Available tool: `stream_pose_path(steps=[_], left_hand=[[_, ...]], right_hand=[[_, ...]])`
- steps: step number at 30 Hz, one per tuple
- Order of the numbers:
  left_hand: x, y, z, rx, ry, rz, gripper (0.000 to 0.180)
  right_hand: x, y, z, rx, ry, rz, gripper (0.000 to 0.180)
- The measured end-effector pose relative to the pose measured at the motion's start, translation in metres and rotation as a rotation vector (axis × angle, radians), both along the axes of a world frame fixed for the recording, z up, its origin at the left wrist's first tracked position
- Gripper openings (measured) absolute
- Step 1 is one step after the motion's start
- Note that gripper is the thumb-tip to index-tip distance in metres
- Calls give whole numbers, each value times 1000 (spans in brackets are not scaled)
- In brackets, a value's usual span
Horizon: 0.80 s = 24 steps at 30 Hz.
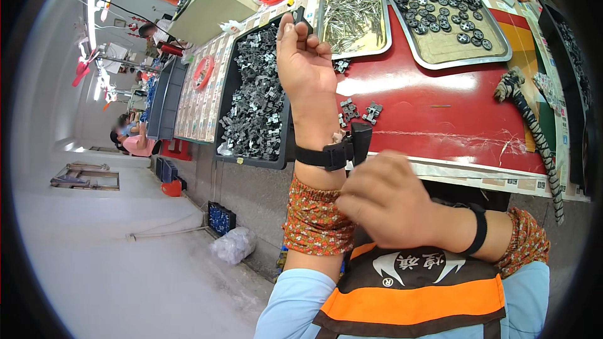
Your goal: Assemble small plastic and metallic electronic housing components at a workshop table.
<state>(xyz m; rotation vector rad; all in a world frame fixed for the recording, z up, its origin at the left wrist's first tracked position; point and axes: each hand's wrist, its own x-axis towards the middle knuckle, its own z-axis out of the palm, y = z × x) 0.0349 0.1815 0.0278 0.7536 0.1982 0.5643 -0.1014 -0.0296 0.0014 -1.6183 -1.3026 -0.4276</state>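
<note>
A: What are the hands doing?

B: The left hand (306, 56) is raised upright over the red table (440, 107), fingers curled together around a small dark part (302, 17) at its fingertips. A black wrist strap (333, 152) circles that wrist. The right hand (386, 198) presses its bunched fingers on the strap's buckle.

A: Which step is this?

B: Likely adjusting the strap. The next move calls for a firm tug.

A: What else is near?

B: A black bin of grey parts (254, 97) sits at the table's left edge; loose parts (361, 112) lie mid-table.
</note>
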Motion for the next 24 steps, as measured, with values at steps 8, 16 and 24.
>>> stream_pose_path(steps=[8,16,24], left_hand=[[-26,-8,-13,-320,-64,-299,18],[-150,-18,-41,2389,-278,-271,20],[-194,-20,-77,2221,-113,-594,28]], right_hand=[[-4,-10,-10,-173,-71,-127,38],[45,-113,-12,-445,62,-283,29],[51,-200,-44,-676,162,-627,13]])
